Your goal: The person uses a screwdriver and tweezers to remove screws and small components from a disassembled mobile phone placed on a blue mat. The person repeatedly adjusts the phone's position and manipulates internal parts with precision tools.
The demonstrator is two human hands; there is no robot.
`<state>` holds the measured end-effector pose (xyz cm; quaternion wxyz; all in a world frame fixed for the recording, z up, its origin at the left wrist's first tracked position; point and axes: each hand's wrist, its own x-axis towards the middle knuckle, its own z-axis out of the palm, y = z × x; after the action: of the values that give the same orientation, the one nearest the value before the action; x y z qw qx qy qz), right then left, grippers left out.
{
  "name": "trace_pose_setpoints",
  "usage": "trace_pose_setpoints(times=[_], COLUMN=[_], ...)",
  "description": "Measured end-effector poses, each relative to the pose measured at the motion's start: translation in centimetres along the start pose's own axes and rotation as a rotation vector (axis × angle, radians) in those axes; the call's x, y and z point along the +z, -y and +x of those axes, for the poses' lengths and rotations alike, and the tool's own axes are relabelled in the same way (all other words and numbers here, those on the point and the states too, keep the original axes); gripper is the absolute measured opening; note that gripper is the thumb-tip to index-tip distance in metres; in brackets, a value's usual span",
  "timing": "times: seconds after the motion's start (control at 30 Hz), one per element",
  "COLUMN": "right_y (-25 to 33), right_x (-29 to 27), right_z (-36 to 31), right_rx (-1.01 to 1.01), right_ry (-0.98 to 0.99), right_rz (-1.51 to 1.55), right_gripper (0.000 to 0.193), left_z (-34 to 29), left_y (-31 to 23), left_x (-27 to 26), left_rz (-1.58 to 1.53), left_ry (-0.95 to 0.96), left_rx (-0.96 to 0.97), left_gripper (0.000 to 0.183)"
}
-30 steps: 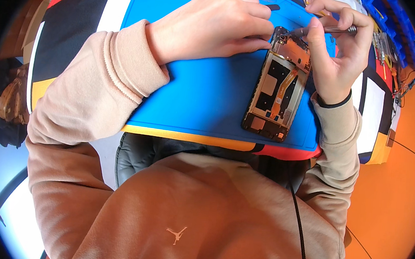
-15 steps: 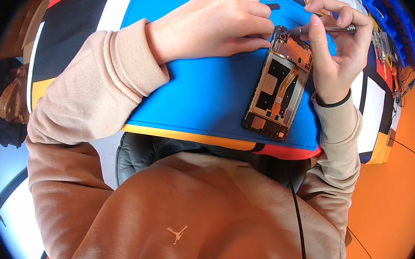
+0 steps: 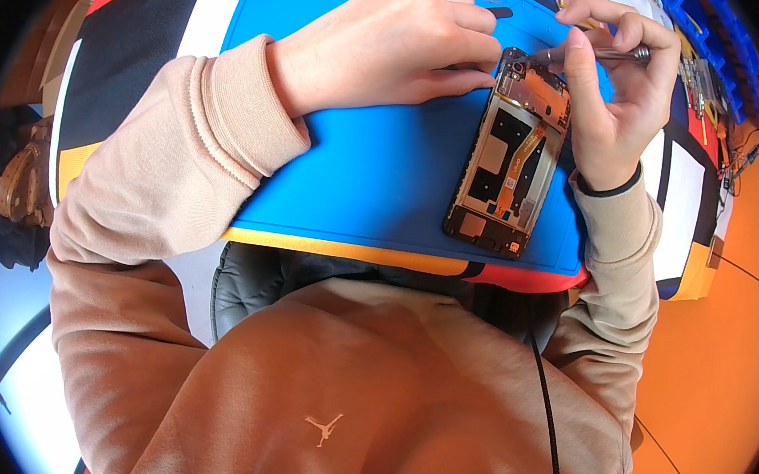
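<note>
**Opened phone (image 3: 492, 170), internals exposed, with slim metal driver (image 3: 627, 54)**

Location: on the blue mat (image 3: 358, 173), at 2 o'clock of the view; directions below are taken from the phone's centre.

Step in hand, as judged: small-part work at the phone's upper end, near 12 o'clock. The driver is gripped between thumb and fingers of the right hand (image 3: 620, 100), at 2 o'clock, its tip directed over that end; contact cannot be told. The left hand (image 3: 421, 44), between 10 and 11 o'clock, is curled, its fingertips at the upper left edge; whether anything is pinched cannot be told. The hands are kept apart.

Next move, as judged: a steady frame and a squarely set tip are called for; the orange ribbon cable (image 3: 518, 169) should be spared.

Surroundings: dark slender item (image 3: 500, 13), 12 o'clock, partly hidden; loose tools (image 3: 700, 84) and blue bins (image 3: 741, 60), 2 o'clock, farther out.

Obstruction: access from upper left is limited by the left hand.
</note>
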<state>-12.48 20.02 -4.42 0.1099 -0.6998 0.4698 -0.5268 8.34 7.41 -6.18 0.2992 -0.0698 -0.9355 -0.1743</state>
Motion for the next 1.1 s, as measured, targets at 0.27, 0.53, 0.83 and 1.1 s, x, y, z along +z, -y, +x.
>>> trace_pose_setpoints(times=[0.27,0.53,0.83,1.1], right_y=[0.09,0.06,-0.44,-0.62], right_x=[-0.14,-0.06,0.15,-0.04], right_z=[0.02,-0.04,0.15,0.05], right_rx=[-0.03,-0.051,-0.023,-0.041], right_ry=[-0.035,-0.013,-0.128,-0.079], right_rz=[-0.058,-0.05,-0.066,-0.109], right_gripper=[0.027,0.027,0.027,0.026], left_z=[-0.02,0.04,0.08,0.1], left_y=[0.05,0.11,0.02,0.04], left_x=[-0.13,-0.12,-0.25,-0.21], left_rz=[0.004,-0.005,0.038,0.018], left_ry=[0.017,0.021,0.022,0.02], left_rx=[-0.002,0.003,0.027,0.014], left_gripper=[0.008,0.008,0.011,0.012])
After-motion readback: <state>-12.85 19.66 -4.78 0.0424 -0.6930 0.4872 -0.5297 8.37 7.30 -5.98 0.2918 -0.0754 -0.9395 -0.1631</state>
